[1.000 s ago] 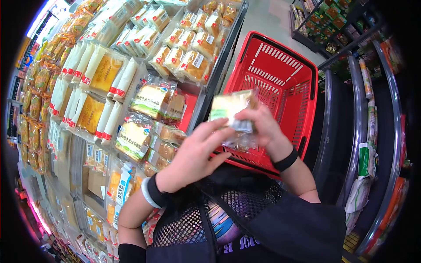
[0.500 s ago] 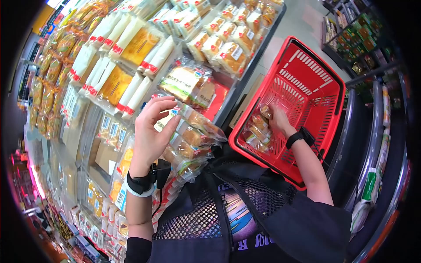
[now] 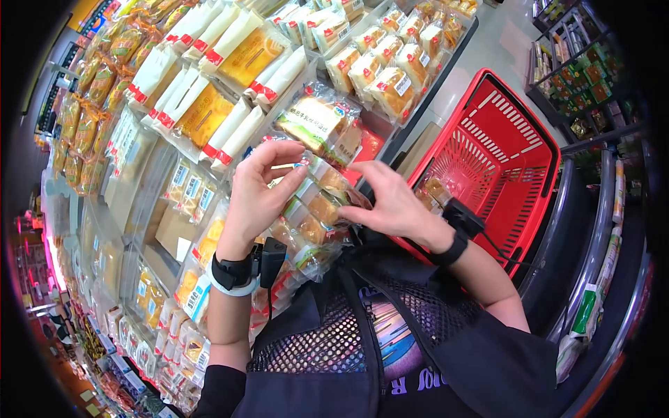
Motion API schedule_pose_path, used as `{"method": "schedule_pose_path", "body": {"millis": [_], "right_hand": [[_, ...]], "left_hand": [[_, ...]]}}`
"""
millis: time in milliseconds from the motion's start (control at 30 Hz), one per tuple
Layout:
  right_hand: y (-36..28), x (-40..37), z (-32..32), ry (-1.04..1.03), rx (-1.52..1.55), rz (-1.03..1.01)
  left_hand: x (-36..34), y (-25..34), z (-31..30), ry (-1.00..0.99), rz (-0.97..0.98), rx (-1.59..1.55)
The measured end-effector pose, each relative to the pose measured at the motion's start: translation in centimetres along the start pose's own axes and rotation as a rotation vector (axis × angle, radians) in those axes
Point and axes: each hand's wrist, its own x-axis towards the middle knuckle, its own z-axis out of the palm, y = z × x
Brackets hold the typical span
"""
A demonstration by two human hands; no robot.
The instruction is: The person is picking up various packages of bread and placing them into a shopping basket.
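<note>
My left hand (image 3: 266, 191) is curled, thumb and fingers closing on the upper-left end of a clear bread roll package (image 3: 322, 209) with a green and white label. My right hand (image 3: 396, 205) is at the package's right end, thumb and fingers spread either side of it; whether they touch the film is hard to tell. Below my left hand lie more bagged rolls (image 3: 282, 235). The red shopping basket (image 3: 481, 78) stands to the right, with packaged rolls (image 3: 433, 191) inside at its left, partly hidden by my right wrist.
A larger bread package (image 3: 311, 122) with a white label lies just beyond my hands. Wrapped sandwiches (image 3: 394, 90), toast packs (image 3: 202, 115) and bagged buns (image 3: 101, 87) fill the display. A dark shelf unit (image 3: 585, 223) runs along the right.
My right hand has come out of the basket and moved left to the bread roll package. My left hand stays curled at the package. The view has shifted slightly.
</note>
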Motion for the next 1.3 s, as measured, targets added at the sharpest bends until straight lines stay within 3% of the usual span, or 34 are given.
{"method": "schedule_pose_path", "body": {"millis": [133,267,367,400,467,600,667,733,800,833,867,967,1033,1067,1167,1200,1267,1300], "right_hand": [[0.5,0.8,1.3,-0.142,0.054,0.129],[0.9,-0.1,0.0,0.014,0.095,0.205],[1.6,-1.3,-0.7,0.069,0.449,0.458],[1.4,-1.5,-0.9,0.063,0.443,0.454],[0.6,-1.9,-1.5,0.226,0.389,0.274],[-1.3,-2.0,-2.5,0.294,0.394,0.11],[-1.5,-2.3,-2.5,0.309,0.419,0.083],[-1.7,-2.4,-2.7,0.321,0.443,0.054],[-2.5,-2.2,-3.1,0.247,0.122,-0.277],[-2.6,-2.0,-3.2,0.182,0.022,-0.455],[-3.5,-1.7,-3.5,0.116,-0.052,-0.586],[-4.3,-1.9,-3.9,-0.029,-0.193,-0.675],[-5.5,-1.6,-4.7,-0.171,-0.141,-0.466],[-5.8,-1.5,-5.3,-0.164,-0.146,-0.465],[-4.9,-2.0,-6.9,-0.035,0.236,-0.227],[-3.4,-2.2,-6.7,0.065,0.176,-0.17],[-2.7,-2.2,-5.8,0.191,0.439,0.271],[-2.9,-1.9,-5.2,0.24,0.784,0.347]], "left_hand": [[-0.5,0.2,-1.1,-0.046,-0.023,0.044],[-1.2,-0.2,-1.9,-0.013,-0.066,0.003],[-1.2,-0.9,-1.5,0.003,-0.035,0.027],[-1.1,-1.1,-1.4,0.01,-0.033,0.021],[-0.8,-1.5,-1.0,-0.044,-0.024,0.001],[-0.7,-0.4,0.0,-0.054,-0.052,-0.017],[-0.6,0.6,0.1,-0.155,-0.278,-0.005],[-0.9,0.0,0.2,-0.206,-0.305,-0.131],[-1.5,-0.1,0.3,-0.358,-0.368,-0.803],[-1.2,1.0,0.2,-0.426,-0.422,-0.923],[-1.2,0.8,0.4,-0.428,-0.422,-0.924],[-1.1,0.0,1.1,-0.195,-0.39,-0.864],[-1.1,-0.1,1.0,-0.173,-0.377,-0.874],[-1.1,-0.2,0.8,-0.148,-0.372,-0.883],[-1.3,-0.5,0.7,-0.136,-0.299,-0.921],[-1.3,-0.6,0.8,-0.142,-0.248,-0.947],[-1.4,-0.5,1.3,-0.138,-0.23,-0.957],[-1.5,-0.2,1.8,-0.11,-0.192,-0.969]]}}
